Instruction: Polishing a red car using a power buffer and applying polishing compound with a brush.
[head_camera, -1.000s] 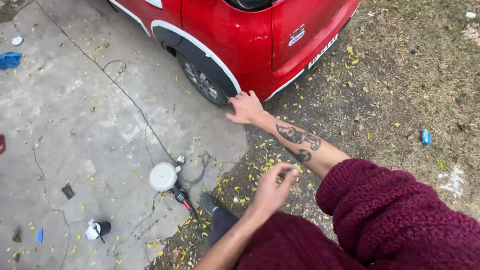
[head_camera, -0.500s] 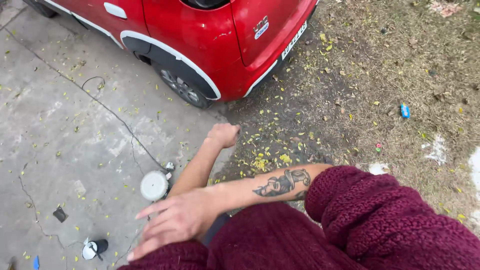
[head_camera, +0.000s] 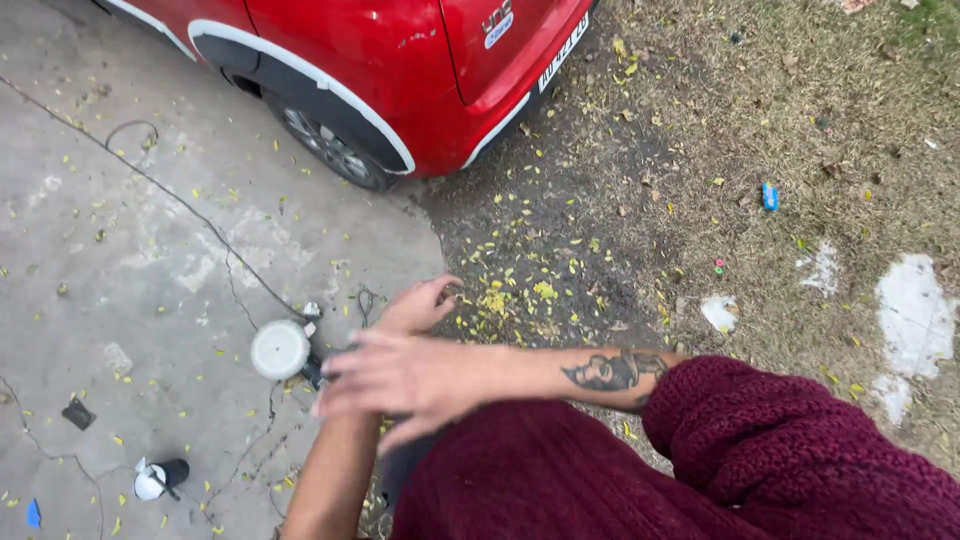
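My right hand (head_camera: 400, 375), on a tattooed forearm coming out of a maroon sleeve, crosses in front of me. It lies blurred over my bare left forearm with its fingers spread and nothing in it. My left hand (head_camera: 420, 305) is just beyond it, loosely curled and holding nothing, above the edge where the concrete meets the dirt. A power tool with a round white pad (head_camera: 280, 350) lies on the concrete just left of both hands. Its thin black cable (head_camera: 190, 215) runs away to the upper left.
A red car (head_camera: 400, 60) stands at the top, its rear wheel (head_camera: 325, 145) on the concrete. A small black and white object (head_camera: 155, 478) lies at lower left. Dry grass with yellow petals, white patches and a small blue item (head_camera: 769, 195) spreads to the right.
My right hand has left the car's rear corner and swung back across my body onto my left forearm. My left arm has stretched forward. The view has shifted right and back.
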